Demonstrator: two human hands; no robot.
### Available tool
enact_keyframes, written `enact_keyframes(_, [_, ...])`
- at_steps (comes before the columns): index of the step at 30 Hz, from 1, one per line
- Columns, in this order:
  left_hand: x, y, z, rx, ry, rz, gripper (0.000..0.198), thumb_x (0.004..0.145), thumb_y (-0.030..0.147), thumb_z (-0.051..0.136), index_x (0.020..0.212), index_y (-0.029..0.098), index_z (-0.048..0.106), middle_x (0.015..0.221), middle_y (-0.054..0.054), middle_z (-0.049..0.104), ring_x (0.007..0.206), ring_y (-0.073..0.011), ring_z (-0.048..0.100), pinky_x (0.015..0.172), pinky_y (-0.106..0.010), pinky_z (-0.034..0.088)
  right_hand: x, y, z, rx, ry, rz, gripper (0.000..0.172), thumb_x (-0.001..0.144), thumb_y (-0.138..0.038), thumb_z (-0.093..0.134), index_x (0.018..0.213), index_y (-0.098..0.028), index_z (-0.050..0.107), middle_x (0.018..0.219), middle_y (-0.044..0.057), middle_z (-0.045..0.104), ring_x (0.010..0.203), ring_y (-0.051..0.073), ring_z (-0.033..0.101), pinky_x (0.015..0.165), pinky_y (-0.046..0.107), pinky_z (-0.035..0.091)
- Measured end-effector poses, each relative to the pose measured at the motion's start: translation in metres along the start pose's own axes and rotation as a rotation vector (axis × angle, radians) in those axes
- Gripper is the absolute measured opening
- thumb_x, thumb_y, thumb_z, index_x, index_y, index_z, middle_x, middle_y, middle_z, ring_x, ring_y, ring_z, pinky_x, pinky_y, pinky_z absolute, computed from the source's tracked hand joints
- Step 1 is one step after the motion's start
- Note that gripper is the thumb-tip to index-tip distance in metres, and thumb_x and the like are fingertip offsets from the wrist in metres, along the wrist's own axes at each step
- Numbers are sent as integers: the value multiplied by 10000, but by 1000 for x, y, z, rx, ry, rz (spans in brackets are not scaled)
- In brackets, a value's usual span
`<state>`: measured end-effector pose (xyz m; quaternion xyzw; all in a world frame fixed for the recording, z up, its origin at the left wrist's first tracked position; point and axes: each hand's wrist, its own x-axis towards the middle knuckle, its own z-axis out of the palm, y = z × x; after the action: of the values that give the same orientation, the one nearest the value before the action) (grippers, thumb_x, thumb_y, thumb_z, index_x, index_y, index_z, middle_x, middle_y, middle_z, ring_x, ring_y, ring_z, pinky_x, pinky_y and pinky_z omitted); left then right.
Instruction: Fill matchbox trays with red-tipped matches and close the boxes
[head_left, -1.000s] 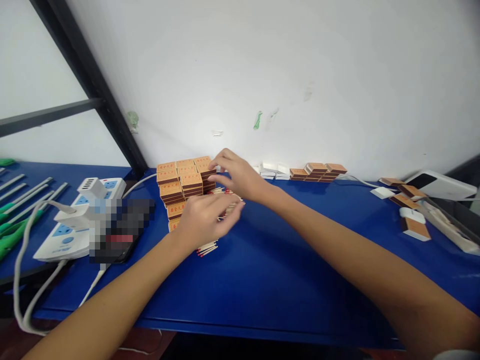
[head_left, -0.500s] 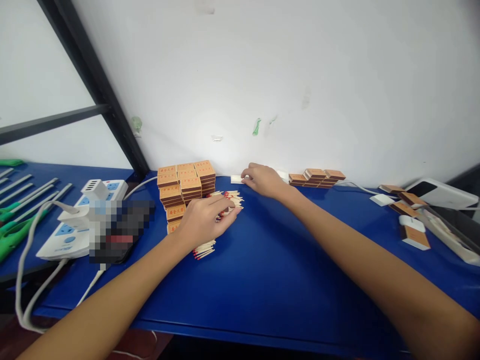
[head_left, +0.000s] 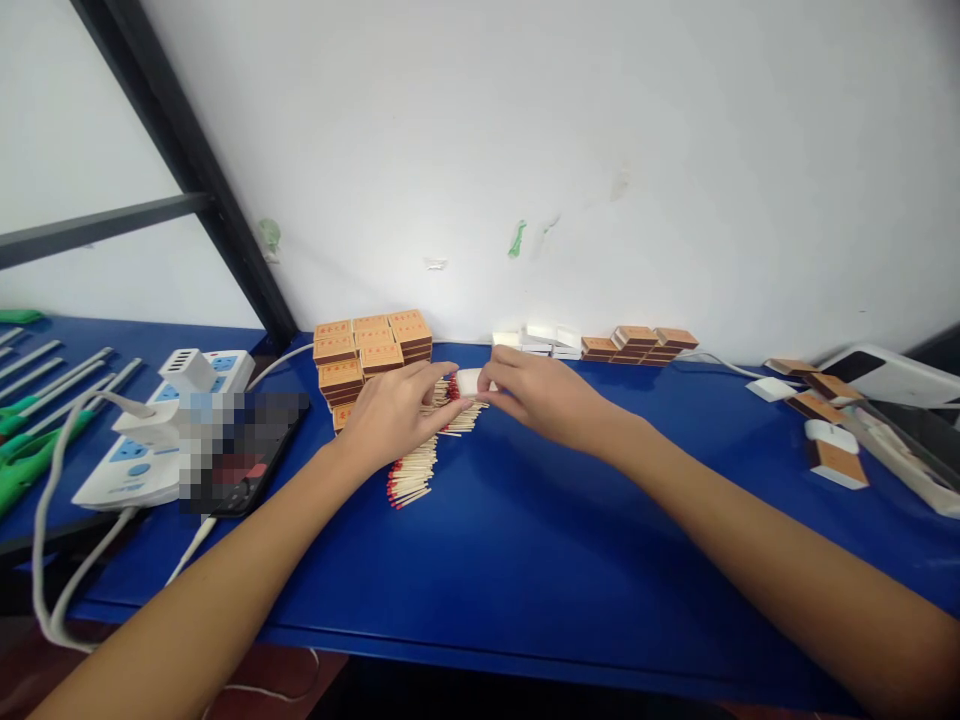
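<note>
My right hand (head_left: 544,395) pinches a small white matchbox tray (head_left: 469,382) between thumb and fingertips, just above the far end of the match pile. My left hand (head_left: 397,410) is at the tray's left end, its thumb and forefinger curled around a small bunch of matches (head_left: 452,386) whose red heads face the tray. Part of this bunch is hidden by the fingers. Beneath and in front of the left hand lie loose matches (head_left: 412,472) with red heads, spread over the blue tabletop (head_left: 525,560).
Stacked orange matchboxes (head_left: 375,335) stand behind my left hand. White trays (head_left: 551,338) and brown matchbox sleeves (head_left: 637,343) line the wall. A power strip (head_left: 142,450) and a phone (head_left: 262,460) lie at left; loose boxes (head_left: 836,462) and a white device (head_left: 885,378) at right.
My right hand has taken a white tray from by the wall and brought it nearer, beside my left hand. The left hand has lifted slightly from the match pile toward the tray.
</note>
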<state>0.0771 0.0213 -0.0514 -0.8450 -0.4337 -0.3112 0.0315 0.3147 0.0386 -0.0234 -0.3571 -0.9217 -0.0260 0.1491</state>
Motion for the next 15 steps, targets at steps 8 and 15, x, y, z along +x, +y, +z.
enact_keyframes(8, [6, -6, -8, -63, 17, 43, 335, 952, 474, 692, 1102, 181, 751, 666, 20, 565, 613, -139, 512, 611, -282, 365, -20, -29, 10, 146, 183, 42, 175, 1065, -267, 509, 1097, -162, 646, 1045, 84, 644, 845, 180, 589, 708, 313, 425])
enact_keyframes(15, [7, -4, -10, 5, 124, 7, 399, 947, 508, 691, 1136, 161, 744, 677, 5, 594, 647, -154, 544, 624, -291, 370, -27, -72, 35, 552, -52, -56, 94, 982, -274, 680, 1018, -197, 721, 928, 11, 598, 769, 130, 561, 717, 274, 444])
